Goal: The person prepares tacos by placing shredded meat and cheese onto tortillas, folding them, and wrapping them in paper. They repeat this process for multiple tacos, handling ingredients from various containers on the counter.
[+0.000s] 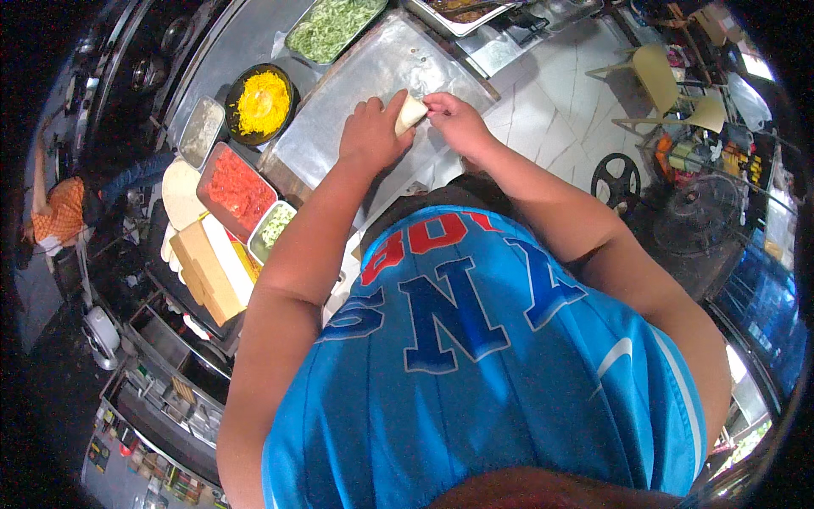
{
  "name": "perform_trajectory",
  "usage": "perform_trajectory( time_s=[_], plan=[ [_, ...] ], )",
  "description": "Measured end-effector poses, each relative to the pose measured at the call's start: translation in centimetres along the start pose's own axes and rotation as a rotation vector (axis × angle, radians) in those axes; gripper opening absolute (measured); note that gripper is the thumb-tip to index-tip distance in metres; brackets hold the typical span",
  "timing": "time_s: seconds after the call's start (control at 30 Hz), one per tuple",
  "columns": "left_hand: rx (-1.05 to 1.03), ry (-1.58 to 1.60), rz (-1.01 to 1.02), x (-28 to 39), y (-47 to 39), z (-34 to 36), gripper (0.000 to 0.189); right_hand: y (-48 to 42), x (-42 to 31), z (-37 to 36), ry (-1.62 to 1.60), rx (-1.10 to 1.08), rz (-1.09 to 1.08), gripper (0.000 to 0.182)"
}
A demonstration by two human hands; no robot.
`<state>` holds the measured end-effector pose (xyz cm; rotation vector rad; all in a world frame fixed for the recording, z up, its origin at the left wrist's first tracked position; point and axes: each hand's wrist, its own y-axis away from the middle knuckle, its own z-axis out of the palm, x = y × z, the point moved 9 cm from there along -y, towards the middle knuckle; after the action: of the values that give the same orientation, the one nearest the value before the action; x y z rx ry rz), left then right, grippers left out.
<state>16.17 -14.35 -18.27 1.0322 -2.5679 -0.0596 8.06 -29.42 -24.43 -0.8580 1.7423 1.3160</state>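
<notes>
My left hand (pixel 376 132) is closed round a rolled flatbread wrap (pixel 411 114), held over the metal-covered work board (pixel 318 143). The fingertips of my right hand (pixel 455 121) touch the right end of the wrap; whether they pinch it is hard to tell. Left of the board are a black bowl of shredded yellow food (pixel 264 103), a metal tray of chopped red food (pixel 238 191), a small tray of chopped green food (pixel 273 228) and a tray of pale food (pixel 202 130). A stack of flatbreads (pixel 181 194) lies beside the red food.
A tray of shredded green vegetable (pixel 331 28) stands beyond the board, with another metal tray (pixel 467 25) at its far right corner. An open cardboard box (pixel 206 270) is at the left. A person in an orange top (pixel 63 207) is far left. Chairs (pixel 655 79) stand at the right.
</notes>
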Motion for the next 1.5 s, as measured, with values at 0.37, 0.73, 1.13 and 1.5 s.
perform_trajectory(
  time_s=[0.37,0.73,1.13,1.5],
  plan=[
    [-0.107,-0.006,-0.054,-0.2,-0.8,0.2,0.077,1.4,-3.8,0.6,0.405,-0.053,-0.221,0.066],
    [-0.079,-0.004,-0.1,-0.6,-0.5,0.5,0.075,-0.8,-1.9,0.8,0.334,-0.11,-0.205,0.068],
    [-0.025,0.109,-0.099,-0.6,0.5,-0.4,0.083,-4.2,-0.9,0.0,0.132,-0.248,0.012,0.064],
    [0.246,0.302,-0.29,-5.6,8.2,0.4,0.083,-2.2,-8.4,6.7,1.027,-0.706,-0.976,0.084]
  ],
)
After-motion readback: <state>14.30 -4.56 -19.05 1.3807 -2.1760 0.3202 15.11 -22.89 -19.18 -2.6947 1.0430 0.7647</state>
